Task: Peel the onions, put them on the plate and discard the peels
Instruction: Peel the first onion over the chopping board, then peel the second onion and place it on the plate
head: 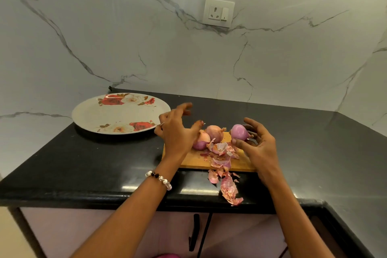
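At 3 o'clock over wooden chopping board (194, 163), r. hand (259, 148) pinching glossy peeled purple onion (239, 131)—firm, slick, best cupped round middle; l. hand (178, 132) open, empty; floral plate (83, 115) at 10.

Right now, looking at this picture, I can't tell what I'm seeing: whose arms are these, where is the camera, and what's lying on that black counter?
There is no machine here. These are a person's two bare arms, filmed by a wide-angle camera worn on the head, looking forward and down.

The right hand holds a peeled purple onion just above a wooden cutting board. The left hand holds nothing; its fingers are spread loosely over the board.

Two more onions lie on the board, both with some brown skin left. Loose onion peels cover the board and spill onto the black counter toward its front edge.

To the left sits a flowered plate, with no onion on it yet. Behind is a marble wall with a power socket.
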